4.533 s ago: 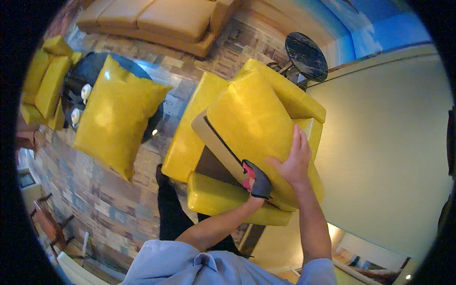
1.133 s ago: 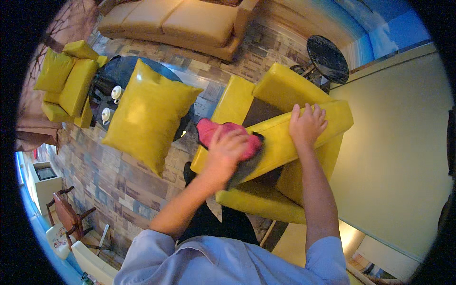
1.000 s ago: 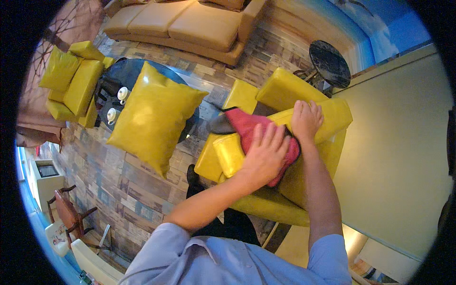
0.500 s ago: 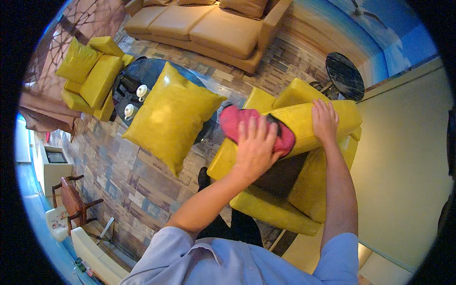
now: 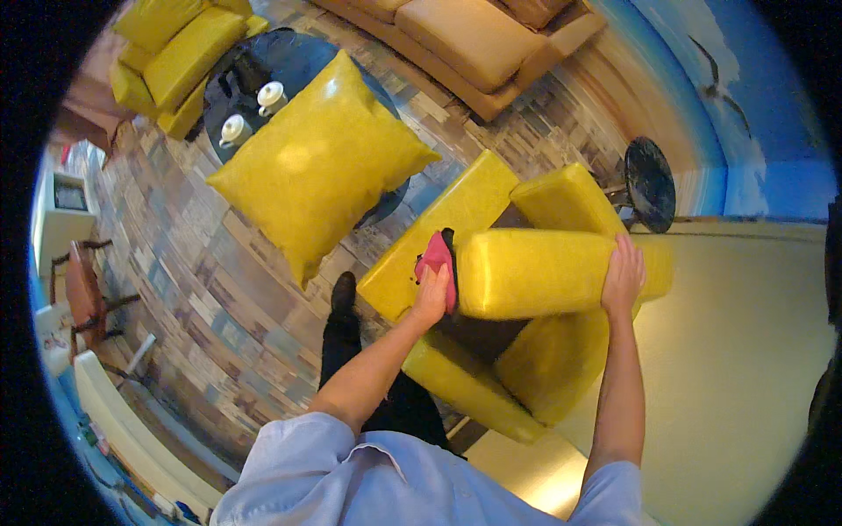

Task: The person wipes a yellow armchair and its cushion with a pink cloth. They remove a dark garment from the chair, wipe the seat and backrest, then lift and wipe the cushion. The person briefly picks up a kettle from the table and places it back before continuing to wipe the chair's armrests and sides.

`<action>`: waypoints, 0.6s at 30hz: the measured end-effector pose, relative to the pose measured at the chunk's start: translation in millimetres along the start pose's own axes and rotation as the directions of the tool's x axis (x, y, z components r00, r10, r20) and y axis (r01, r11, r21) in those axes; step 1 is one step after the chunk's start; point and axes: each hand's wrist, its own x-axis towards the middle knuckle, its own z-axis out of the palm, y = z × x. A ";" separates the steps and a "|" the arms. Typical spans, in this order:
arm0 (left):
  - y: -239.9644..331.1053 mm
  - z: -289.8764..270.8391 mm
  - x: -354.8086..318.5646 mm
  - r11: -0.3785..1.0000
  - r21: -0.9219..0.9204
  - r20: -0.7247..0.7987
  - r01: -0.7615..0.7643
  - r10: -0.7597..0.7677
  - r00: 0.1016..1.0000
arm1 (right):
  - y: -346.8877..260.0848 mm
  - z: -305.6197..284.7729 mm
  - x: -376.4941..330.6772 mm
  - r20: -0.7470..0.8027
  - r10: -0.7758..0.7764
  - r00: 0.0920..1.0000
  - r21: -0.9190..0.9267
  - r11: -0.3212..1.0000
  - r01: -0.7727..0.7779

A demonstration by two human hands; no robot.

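A pink-and-black cloth [image 5: 438, 259] is bunched in my left hand [image 5: 430, 296], which presses it to the left end of a yellow seat cushion [image 5: 544, 273]. My right hand [image 5: 624, 274] grips that cushion near its right end, the fingers lying over its top face. The cushion is lifted out of a yellow armchair [image 5: 469, 215], held across it. Beneath it, part of the chair's dark inner base [image 5: 478, 337] shows. What lies under the cushion's far side is hidden.
A large yellow pillow [image 5: 320, 162] rests over a dark round table [image 5: 281, 53] with two white lidded cups [image 5: 272, 98]. Another yellow armchair [image 5: 189, 66] and a tan sofa [image 5: 474, 44] stand beyond. A small black round table [image 5: 650, 184] is at the right, beside a pale panel [image 5: 728, 351].
My left hand has moved the cloth from the cushion's broad face to its left end. The cushion has turned more level in view, with my right hand still on it. The view has shifted.
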 end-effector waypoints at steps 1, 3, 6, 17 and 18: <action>-2.2 5.0 6.2 0.996 -0.070 -0.016 -0.055 0.054 0.998 | 11.4 -2.5 -15.3 -0.022 -0.016 1.000 -0.008 1.000 0.015; 6.7 8.0 17.4 0.940 -0.061 -0.038 -0.336 0.334 0.942 | 27.3 -20.9 -51.0 -0.007 0.017 1.000 -0.046 0.999 -0.017; -77.4 18.1 29.1 0.981 0.026 0.034 -0.193 0.192 0.981 | 31.4 -27.3 -72.8 0.047 -0.092 0.995 0.043 0.995 0.090; -47.9 12.8 -36.4 0.999 0.048 -0.040 0.016 -0.014 0.999 | -94.0 -91.7 -177.0 0.447 -0.443 0.777 0.116 0.890 0.441; -60.6 9.0 -39.4 0.998 0.028 -0.042 0.052 -0.051 0.998 | -104.1 -96.4 -183.0 0.486 -0.466 0.739 0.122 0.874 0.471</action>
